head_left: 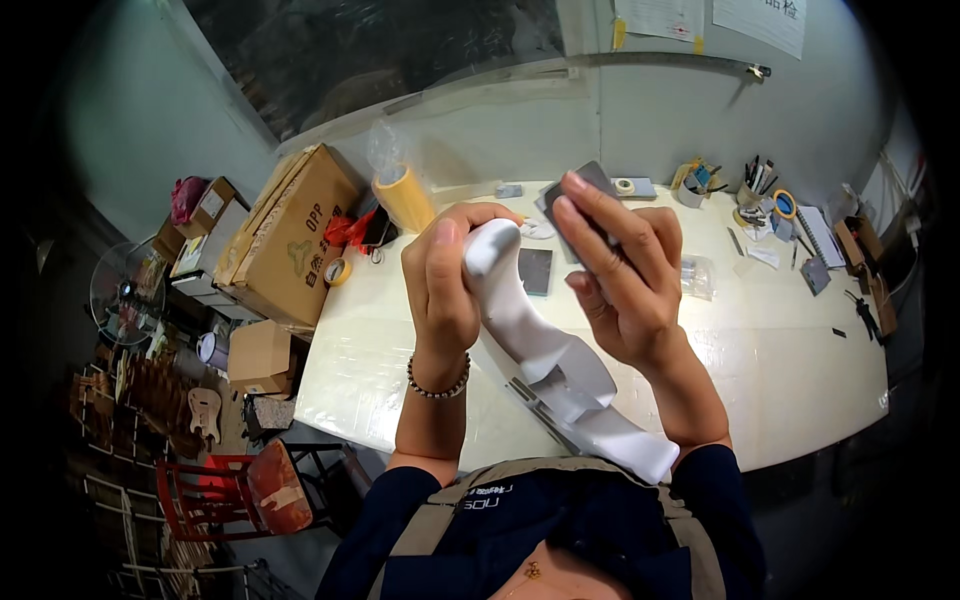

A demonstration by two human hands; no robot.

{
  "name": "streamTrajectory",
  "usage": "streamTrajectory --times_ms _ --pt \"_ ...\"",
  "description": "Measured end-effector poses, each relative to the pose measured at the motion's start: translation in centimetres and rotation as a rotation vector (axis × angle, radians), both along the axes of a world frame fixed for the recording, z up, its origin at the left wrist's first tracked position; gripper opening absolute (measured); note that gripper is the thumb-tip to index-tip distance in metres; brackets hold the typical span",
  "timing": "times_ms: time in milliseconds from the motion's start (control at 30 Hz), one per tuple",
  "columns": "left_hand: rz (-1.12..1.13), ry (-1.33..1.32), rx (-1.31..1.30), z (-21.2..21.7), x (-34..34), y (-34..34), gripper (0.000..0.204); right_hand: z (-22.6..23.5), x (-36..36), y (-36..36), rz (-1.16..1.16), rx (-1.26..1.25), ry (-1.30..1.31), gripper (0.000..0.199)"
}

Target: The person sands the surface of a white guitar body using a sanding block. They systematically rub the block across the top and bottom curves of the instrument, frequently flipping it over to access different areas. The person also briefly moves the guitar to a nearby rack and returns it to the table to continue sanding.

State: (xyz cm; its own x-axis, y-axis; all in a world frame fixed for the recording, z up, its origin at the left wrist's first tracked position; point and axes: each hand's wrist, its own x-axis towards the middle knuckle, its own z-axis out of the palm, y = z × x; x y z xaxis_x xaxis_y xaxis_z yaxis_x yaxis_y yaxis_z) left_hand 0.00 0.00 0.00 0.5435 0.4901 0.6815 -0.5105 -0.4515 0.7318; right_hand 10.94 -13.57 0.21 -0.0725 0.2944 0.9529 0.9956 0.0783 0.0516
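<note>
Left hand (445, 280) wrapped round top end of white part (515, 310), lower end near my apron (560, 520); right hand (635, 280) half-curled on grey pad (564, 238). Risk: loose left grip could let the part twist or drop onto table (350, 390).

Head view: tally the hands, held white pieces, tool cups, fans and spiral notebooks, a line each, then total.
Left hand and right hand: 2
Held white piece: 1
Left tool cup and right tool cup: 2
Fan: 1
Spiral notebook: 1
Total: 7
</note>
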Motion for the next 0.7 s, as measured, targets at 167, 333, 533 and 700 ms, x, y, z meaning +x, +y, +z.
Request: streamTrajectory --times_ms 167,333,533,700 --pt "0.074 -0.051 0.121 0.3 0.2 -0.1 0.047 0.2 -2.4 1.6 0.089 -0.086 -0.051 0.047" --pt "0.086 -0.011 0.126 0.5 -0.5 0.2 0.047 0.0 -2.9 1.5 0.077 -0.074 -0.005 0.041" --pt "0.083 0.024 0.125 0.8 -0.8 0.1 0.046 0.8 -1.1 0.9 0.008 -0.053 -0.001 0.050" --pt "0.095 -0.068 0.164 0.5 -0.2 0.1 0.046 0.1 -2.4 0.7 0.125 -0.102 0.023 0.047"
